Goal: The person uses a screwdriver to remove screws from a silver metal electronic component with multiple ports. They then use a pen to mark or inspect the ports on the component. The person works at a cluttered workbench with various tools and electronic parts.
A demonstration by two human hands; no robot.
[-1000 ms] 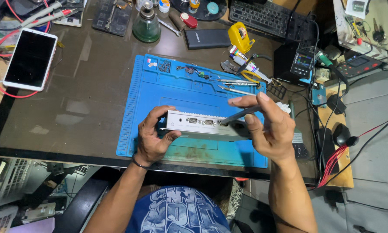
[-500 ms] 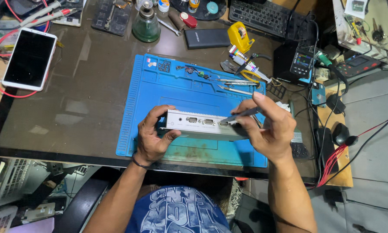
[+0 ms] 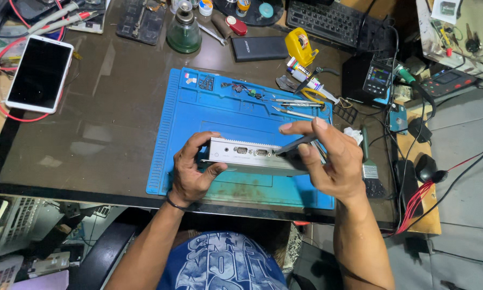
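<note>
A grey metal box [image 3: 247, 156] with connector ports on its near face stands on edge on the blue work mat [image 3: 198, 113]. My left hand [image 3: 190, 172] grips the box's left end. My right hand [image 3: 327, 161] is at the box's right end and holds a thin dark tool [image 3: 296, 145] whose tip touches the box near its upper right corner. The right end of the box is hidden behind my fingers.
Tweezers and small parts [image 3: 290, 104] lie at the mat's far edge. A white phone [image 3: 39, 73] on a red cable lies far left. A green glass bottle [image 3: 183, 29], yellow tape dispenser [image 3: 299, 45], black keyboard [image 3: 327, 21] and a meter [image 3: 371, 80] stand at the back.
My right hand has shifted slightly left with the tool, bringing its tip onto the box. My left hand keeps its grip and the box has not moved.
</note>
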